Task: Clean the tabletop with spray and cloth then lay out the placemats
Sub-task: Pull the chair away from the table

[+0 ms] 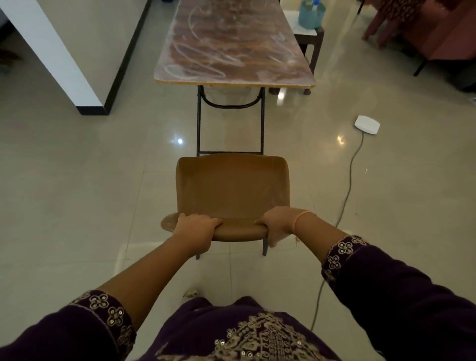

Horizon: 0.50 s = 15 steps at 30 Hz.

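Two sets of fingers (pixel 209 221) curled over the backrest top edge, left hand (pixel 195 229) and right hand (pixel 279 224) both grasping the brown chair (pixel 231 185) at lower centre, streaked tabletop (pixel 231 43) at upper centre, teal basket (pixel 310 19) at upper right.

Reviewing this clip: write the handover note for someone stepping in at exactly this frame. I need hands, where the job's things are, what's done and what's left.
Hands: left hand and right hand both grip the near edge of the brown chair, which stands short of the table end.
Things: the tabletop ahead shows whitish smears. A blue basket sits on the side table to the table's right, with a bottle poking out, possibly the spray. No cloth or placemats in view.
Done: can't tell whether any wiping has happened.
Left: deal with the chair, then wipe the top clean and lay the placemats.
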{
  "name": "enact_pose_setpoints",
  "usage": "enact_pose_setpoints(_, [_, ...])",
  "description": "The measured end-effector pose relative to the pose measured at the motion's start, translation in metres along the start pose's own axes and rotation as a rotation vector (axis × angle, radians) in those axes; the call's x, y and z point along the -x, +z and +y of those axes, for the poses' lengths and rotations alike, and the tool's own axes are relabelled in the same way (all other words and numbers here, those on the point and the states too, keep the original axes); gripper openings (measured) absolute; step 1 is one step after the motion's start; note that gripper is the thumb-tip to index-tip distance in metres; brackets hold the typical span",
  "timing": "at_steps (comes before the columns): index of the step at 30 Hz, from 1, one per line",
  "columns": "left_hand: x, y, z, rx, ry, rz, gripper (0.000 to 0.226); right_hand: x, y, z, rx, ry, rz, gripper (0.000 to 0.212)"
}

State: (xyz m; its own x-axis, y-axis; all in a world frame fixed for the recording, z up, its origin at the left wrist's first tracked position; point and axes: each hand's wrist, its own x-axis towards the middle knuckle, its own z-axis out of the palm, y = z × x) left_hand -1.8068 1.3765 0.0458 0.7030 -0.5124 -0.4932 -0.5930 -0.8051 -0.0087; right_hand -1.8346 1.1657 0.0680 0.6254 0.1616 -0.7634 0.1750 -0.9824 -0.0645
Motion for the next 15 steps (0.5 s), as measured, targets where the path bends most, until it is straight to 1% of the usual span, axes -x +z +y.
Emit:
enact_pose_setpoints(2, [0.002, 0.000, -0.001, 0.041, 0.029, 0.044, 0.052, 0.000, 0.005, 0.009, -0.100, -0.029, 0.008, 0.062])
enact_pose_setpoints(4, [0.003, 0.001, -0.001, 0.081, 0.060, 0.080, 0.057, 0.002, 0.012, 0.021, -0.157, -0.051, 0.061, 0.083])
enact_pose_setpoints(5, [0.004, 0.001, 0.001, 0.094, 0.066, 0.096, 0.061, 0.004, 0.016, 0.026, -0.147, -0.053, 0.097, 0.088])
enact_pose_setpoints(6, [0.004, 0.000, 0.002, 0.101, 0.064, 0.109, 0.064, 0.006, 0.020, 0.030, -0.109, -0.046, 0.134, 0.088])
enact_pose_setpoints(7, [0.003, -0.001, 0.003, 0.101, 0.056, 0.107, 0.064, 0.007, 0.024, 0.032, -0.054, -0.030, 0.171, 0.085])
enact_pose_setpoints(9, [0.000, -0.003, 0.005, 0.088, 0.047, 0.069, 0.058, 0.007, 0.031, 0.032, 0.036, -0.013, 0.240, 0.071])
enact_pose_setpoints(12, [-0.006, -0.005, 0.006, 0.109, 0.067, 0.029, 0.050, 0.007, 0.035, 0.027, 0.067, -0.057, 0.340, 0.032])
enact_pose_setpoints(13, [-0.007, -0.005, 0.006, 0.115, 0.071, 0.033, 0.049, 0.007, 0.036, 0.027, 0.083, -0.064, 0.377, 0.025])
enact_pose_setpoints(15, [-0.008, -0.004, 0.005, 0.098, 0.074, 0.061, 0.052, 0.007, 0.038, 0.029, 0.118, -0.082, 0.442, 0.021])
